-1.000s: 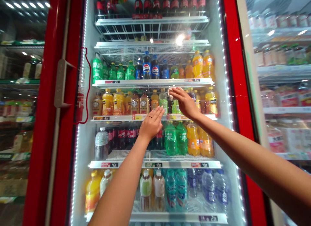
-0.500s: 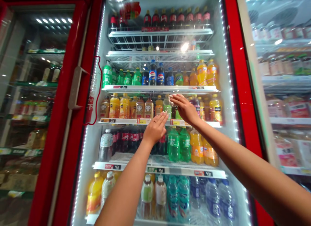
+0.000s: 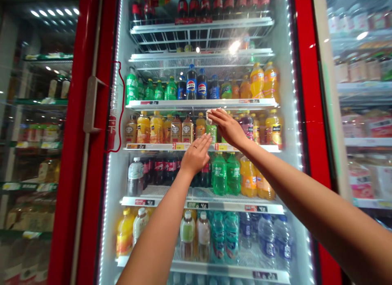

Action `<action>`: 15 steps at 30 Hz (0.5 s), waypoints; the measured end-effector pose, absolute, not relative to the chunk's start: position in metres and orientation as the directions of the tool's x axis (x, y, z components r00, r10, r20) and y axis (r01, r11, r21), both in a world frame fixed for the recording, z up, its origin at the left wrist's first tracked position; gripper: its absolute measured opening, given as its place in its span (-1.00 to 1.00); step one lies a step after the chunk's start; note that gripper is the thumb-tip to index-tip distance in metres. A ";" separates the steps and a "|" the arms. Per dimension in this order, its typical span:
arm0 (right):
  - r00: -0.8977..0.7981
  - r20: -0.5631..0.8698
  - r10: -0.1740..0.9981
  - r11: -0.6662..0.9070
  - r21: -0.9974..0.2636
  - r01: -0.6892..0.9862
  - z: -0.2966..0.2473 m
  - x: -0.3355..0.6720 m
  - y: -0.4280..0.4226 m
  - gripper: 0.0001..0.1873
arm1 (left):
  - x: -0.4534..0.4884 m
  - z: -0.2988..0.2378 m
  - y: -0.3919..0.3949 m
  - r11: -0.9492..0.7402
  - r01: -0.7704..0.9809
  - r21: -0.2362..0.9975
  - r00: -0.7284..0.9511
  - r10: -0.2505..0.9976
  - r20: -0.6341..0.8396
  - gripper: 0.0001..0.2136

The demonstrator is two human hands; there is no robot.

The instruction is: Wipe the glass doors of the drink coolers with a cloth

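Observation:
In front of me is the closed glass door of a red-framed drinks cooler, with lights reflected in it. My right hand lies flattened against the glass, over a crumpled white cloth that shows past the fingertips; it may be a paper tissue. Lower and to the left, my left hand rests with its fingers stretched out flat on the glass and holds nothing. It wears a ring. Behind the hands, inside the cooler, a green-labelled bottle stands partly covered.
The door's grey handle juts out at the left. Shelves inside hold cola bottles, orange drinks, green soda bottles and blue-labelled bottles. Price tags line the shelf edges. More glass-fronted coolers stand on both sides.
My right hand has moved slightly left across the glass with the white cloth, which shows more now. My left hand stays almost in place. The view has tipped down a little and come closer.

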State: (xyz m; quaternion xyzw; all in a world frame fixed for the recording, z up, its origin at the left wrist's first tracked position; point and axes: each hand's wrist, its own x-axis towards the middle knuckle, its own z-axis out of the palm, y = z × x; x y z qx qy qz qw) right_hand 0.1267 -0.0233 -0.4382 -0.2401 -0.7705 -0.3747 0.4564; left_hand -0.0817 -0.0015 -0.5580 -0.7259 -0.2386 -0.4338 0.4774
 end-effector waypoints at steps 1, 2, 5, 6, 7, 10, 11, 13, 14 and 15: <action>-0.497 0.867 0.033 0.605 0.379 0.701 -0.440 0.132 -0.025 -0.29 | -0.083 -0.560 -0.002 -0.432 0.762 -0.483 0.506 -0.069 0.860 -0.24; -0.517 0.855 0.038 0.606 0.392 0.692 -0.440 0.137 -0.026 -0.30 | -0.084 -0.562 -0.003 -0.432 0.763 -0.481 0.503 -0.072 0.862 -0.24; -0.515 0.856 0.046 0.611 0.384 0.692 -0.434 0.142 -0.026 -0.28 | -0.090 -0.570 -0.006 -0.427 0.756 -0.496 0.516 -0.076 0.853 -0.24; -0.491 0.870 0.043 0.612 0.366 0.701 -0.431 0.140 -0.024 -0.27 | -0.092 -0.573 -0.007 -0.426 0.752 -0.503 0.525 -0.075 0.848 -0.24; -0.460 0.887 0.038 0.612 0.343 0.712 -0.427 0.135 -0.022 -0.25 | -0.094 -0.575 -0.007 -0.426 0.749 -0.508 0.532 -0.072 0.844 -0.24; -0.372 0.928 0.015 0.612 0.285 0.737 -0.422 0.115 -0.017 -0.22 | -0.097 -0.577 -0.008 -0.425 0.747 -0.511 0.536 -0.070 0.841 -0.24; -0.364 0.931 0.012 0.614 0.281 0.738 -0.422 0.110 -0.016 -0.22 | -0.098 -0.577 -0.008 -0.425 0.746 -0.513 0.535 -0.075 0.841 -0.24; -0.395 0.919 0.011 0.619 0.304 0.724 -0.428 0.104 -0.016 -0.25 | -0.098 -0.577 -0.007 -0.428 0.744 -0.514 0.532 -0.086 0.842 -0.25; -0.423 0.906 0.010 0.623 0.326 0.711 -0.431 0.105 -0.016 -0.26 | -0.098 -0.577 -0.007 -0.433 0.742 -0.512 0.531 -0.088 0.843 -0.25; -0.451 0.892 0.008 0.626 0.348 0.698 -0.436 0.107 -0.018 -0.27 | -0.098 -0.577 -0.006 -0.438 0.740 -0.511 0.529 -0.091 0.844 -0.24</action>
